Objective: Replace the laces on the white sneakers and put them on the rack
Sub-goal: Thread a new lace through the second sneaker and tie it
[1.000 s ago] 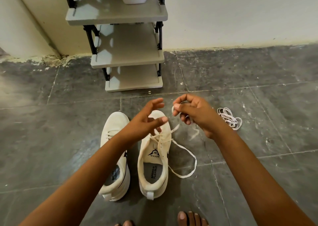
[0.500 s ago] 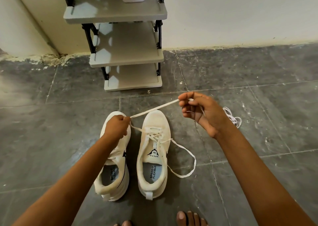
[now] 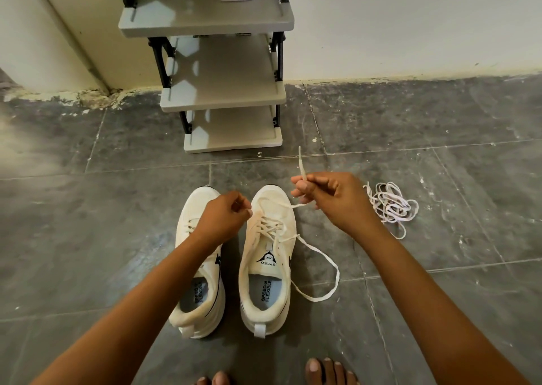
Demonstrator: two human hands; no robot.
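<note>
Two white sneakers [image 3: 234, 264] stand side by side on the grey floor [image 3: 88, 238], in front of the rack [image 3: 223, 91]. The right hand [image 3: 328, 200] pinches a lace [image 3: 302, 164] end upright. The left hand [image 3: 225, 217] is curled shut, its hold hidden. A loose bundle of laces [image 3: 390, 205] lies to the right.

The white sneakers [image 3: 268, 255] look like soft matt cloth, with flat woven laces [image 3: 318, 270]. The floor [image 3: 440, 138] is dull grey tile, scuffed. The rack [image 3: 223, 91] has smooth matt plastic-looking shelves.
</note>
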